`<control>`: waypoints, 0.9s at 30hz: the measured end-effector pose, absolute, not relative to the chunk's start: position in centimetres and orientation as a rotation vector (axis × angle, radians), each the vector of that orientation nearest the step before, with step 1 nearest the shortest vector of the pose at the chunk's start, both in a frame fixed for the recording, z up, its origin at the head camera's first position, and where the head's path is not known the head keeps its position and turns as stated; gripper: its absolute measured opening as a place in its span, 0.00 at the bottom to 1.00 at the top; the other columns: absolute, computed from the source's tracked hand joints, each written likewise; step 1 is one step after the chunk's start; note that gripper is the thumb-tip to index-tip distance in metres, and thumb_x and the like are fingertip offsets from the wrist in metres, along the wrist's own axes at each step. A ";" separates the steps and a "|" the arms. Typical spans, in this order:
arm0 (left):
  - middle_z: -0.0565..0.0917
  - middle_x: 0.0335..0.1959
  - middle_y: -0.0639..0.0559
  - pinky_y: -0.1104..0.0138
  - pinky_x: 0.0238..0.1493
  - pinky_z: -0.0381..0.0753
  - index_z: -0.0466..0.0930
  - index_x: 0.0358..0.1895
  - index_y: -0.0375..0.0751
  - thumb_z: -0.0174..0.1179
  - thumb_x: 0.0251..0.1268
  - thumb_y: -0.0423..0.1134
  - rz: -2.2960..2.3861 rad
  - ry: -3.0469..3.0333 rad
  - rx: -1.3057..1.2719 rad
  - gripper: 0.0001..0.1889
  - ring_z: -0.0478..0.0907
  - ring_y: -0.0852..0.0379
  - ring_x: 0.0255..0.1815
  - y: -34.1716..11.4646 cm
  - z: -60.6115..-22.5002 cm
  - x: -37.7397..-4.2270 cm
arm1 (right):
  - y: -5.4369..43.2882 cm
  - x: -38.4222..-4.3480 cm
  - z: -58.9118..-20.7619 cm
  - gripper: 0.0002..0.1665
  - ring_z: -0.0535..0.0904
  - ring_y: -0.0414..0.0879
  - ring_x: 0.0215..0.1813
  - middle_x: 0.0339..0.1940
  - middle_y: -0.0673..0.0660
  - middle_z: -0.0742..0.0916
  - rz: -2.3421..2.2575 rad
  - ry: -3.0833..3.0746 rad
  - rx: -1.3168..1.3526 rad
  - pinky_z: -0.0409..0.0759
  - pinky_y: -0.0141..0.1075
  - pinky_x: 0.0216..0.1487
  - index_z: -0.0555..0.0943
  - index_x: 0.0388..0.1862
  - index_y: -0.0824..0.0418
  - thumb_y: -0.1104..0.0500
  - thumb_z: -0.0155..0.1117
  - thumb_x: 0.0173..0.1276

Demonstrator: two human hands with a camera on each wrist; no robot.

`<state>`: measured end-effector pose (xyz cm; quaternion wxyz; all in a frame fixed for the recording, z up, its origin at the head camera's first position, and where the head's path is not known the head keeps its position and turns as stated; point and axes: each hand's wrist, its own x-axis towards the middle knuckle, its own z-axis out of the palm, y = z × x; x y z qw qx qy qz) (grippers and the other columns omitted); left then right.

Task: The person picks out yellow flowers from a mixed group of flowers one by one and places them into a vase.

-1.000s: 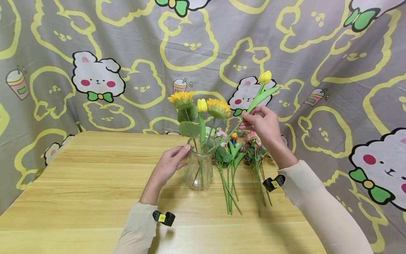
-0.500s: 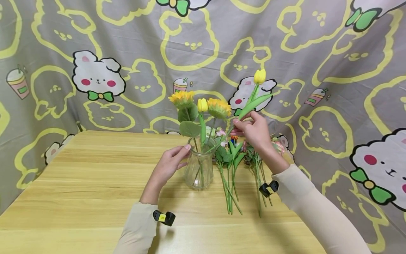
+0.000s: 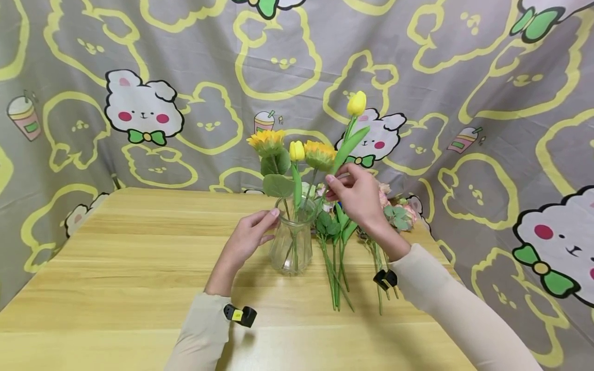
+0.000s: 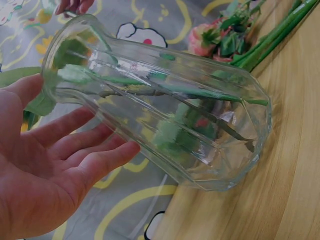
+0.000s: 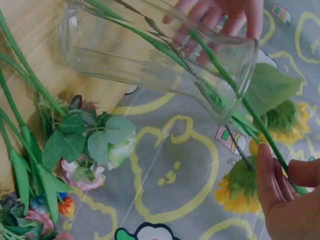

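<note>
A clear, ribbed glass vase (image 3: 291, 252) stands upright on the table, holding two sunflowers (image 3: 320, 154), a yellow tulip (image 3: 297, 151) and round green leaves. My left hand (image 3: 250, 232) rests against the vase's left side, thumb at the rim and fingers extended along the glass. Between thumb and fingers, my right hand (image 3: 356, 195) pinches the stem of a second yellow tulip (image 3: 356, 104), just right of the vase mouth. Its green stem (image 5: 227, 80) slants through the mouth, with the lower end inside the glass.
Right of the vase lie several artificial flowers with long green stems (image 3: 335, 273). Pink flowers (image 3: 403, 214) lie farther right, partly behind my right arm. A grey cartoon-print curtain (image 3: 204, 62) hangs behind the wooden table (image 3: 139, 257).
My right hand has moved left and slightly down with the tulip, which now stands more upright as its stem slides into the vase. The left hand has stayed at the rim.
</note>
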<state>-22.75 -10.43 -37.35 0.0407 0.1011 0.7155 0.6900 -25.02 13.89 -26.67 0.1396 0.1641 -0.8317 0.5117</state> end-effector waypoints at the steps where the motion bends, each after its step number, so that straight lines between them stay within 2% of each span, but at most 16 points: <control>1: 0.75 0.69 0.39 0.55 0.68 0.79 0.76 0.68 0.37 0.54 0.75 0.61 2.115 2.190 0.309 0.33 0.72 0.44 0.73 -10.4 -37.3 -22.7 | 13.7 -25.0 -26.7 0.10 0.90 0.54 0.31 0.35 0.67 0.90 1.442 -2.411 0.484 0.91 0.37 0.33 0.79 0.44 0.68 0.60 0.63 0.76; 5: 0.75 0.69 0.39 0.56 0.68 0.80 0.75 0.68 0.37 0.54 0.75 0.62 2.118 2.185 0.313 0.33 0.72 0.44 0.73 -10.4 -37.2 -22.8 | 12.8 -24.7 -26.9 0.08 0.89 0.55 0.32 0.34 0.63 0.91 1.278 -2.444 0.506 0.87 0.38 0.28 0.81 0.43 0.66 0.60 0.65 0.74; 12: 0.75 0.69 0.40 0.56 0.67 0.80 0.76 0.67 0.37 0.54 0.75 0.62 2.119 2.189 0.306 0.33 0.72 0.44 0.72 -10.4 -37.3 -22.8 | 11.4 -24.3 -27.7 0.10 0.89 0.53 0.39 0.38 0.61 0.91 1.103 -2.484 0.524 0.90 0.45 0.42 0.84 0.46 0.65 0.61 0.69 0.69; 18: 0.75 0.69 0.40 0.55 0.68 0.80 0.76 0.67 0.38 0.54 0.75 0.61 2.122 2.185 0.313 0.33 0.72 0.44 0.73 -10.4 -37.3 -22.8 | 10.3 -24.2 -28.4 0.07 0.89 0.51 0.36 0.36 0.60 0.91 1.103 -2.506 0.579 0.90 0.43 0.36 0.83 0.44 0.63 0.62 0.69 0.69; 27: 0.75 0.69 0.39 0.54 0.68 0.79 0.75 0.68 0.35 0.54 0.76 0.61 2.118 2.183 0.315 0.33 0.71 0.44 0.73 -10.5 -37.3 -22.7 | 9.4 -24.2 -29.2 0.06 0.88 0.46 0.32 0.31 0.57 0.90 1.012 -2.546 0.627 0.88 0.40 0.33 0.83 0.39 0.61 0.59 0.65 0.73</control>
